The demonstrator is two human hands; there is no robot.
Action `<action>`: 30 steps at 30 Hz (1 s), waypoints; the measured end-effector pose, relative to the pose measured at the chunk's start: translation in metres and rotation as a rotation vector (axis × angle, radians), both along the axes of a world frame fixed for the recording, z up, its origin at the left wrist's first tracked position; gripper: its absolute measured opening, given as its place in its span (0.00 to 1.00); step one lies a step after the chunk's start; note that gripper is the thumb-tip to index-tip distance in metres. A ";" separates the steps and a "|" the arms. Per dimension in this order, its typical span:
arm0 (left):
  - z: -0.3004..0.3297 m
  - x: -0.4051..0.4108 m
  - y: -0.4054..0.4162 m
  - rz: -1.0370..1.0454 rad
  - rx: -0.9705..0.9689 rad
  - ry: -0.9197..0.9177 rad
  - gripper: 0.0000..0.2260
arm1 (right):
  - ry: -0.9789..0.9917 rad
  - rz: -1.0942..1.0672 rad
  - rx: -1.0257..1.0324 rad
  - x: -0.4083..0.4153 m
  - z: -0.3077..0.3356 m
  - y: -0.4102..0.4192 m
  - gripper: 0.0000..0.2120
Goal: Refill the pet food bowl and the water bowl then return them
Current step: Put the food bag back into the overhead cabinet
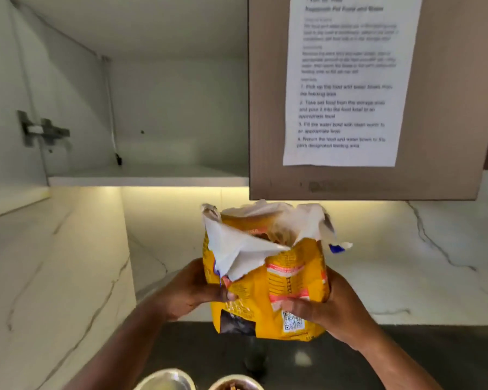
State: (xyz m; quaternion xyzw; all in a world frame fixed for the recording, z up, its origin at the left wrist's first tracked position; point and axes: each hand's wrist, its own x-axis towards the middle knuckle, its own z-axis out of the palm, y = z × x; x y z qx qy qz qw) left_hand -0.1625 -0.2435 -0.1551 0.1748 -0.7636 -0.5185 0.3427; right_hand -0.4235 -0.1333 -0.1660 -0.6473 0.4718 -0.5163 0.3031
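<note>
A yellow pet food bag with a torn-open white top is held upright in the air above the dark counter. My left hand grips its left side and my right hand grips its right side lower down. At the bottom edge two metal bowls peek in: the left bowl looks shiny inside, and the right bowl shows brown food pieces. Both bowls are mostly cut off by the frame.
An open wall cabinet with a bare white shelf hangs at upper left. A closed brown cabinet door carries a taped instruction sheet. White marble backsplash stands behind the dark counter.
</note>
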 end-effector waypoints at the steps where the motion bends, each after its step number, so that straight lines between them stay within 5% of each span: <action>1: 0.011 0.006 -0.003 0.009 -0.018 0.020 0.25 | 0.005 0.013 -0.007 0.006 0.012 -0.003 0.29; 12: 0.141 0.071 -0.045 0.068 -0.212 0.279 0.27 | 0.057 0.057 -0.286 0.073 0.135 -0.040 0.27; 19: 0.208 0.078 -0.092 0.027 -0.268 0.344 0.22 | 0.157 -0.224 -0.483 0.111 0.191 -0.054 0.20; 25: 0.218 0.059 -0.153 0.254 -0.337 0.128 0.13 | 0.444 -0.663 -0.559 0.134 0.196 -0.102 0.35; 30: 0.215 0.042 -0.175 0.635 -0.358 -0.078 0.11 | 0.623 -0.788 -0.481 0.151 0.182 -0.137 0.40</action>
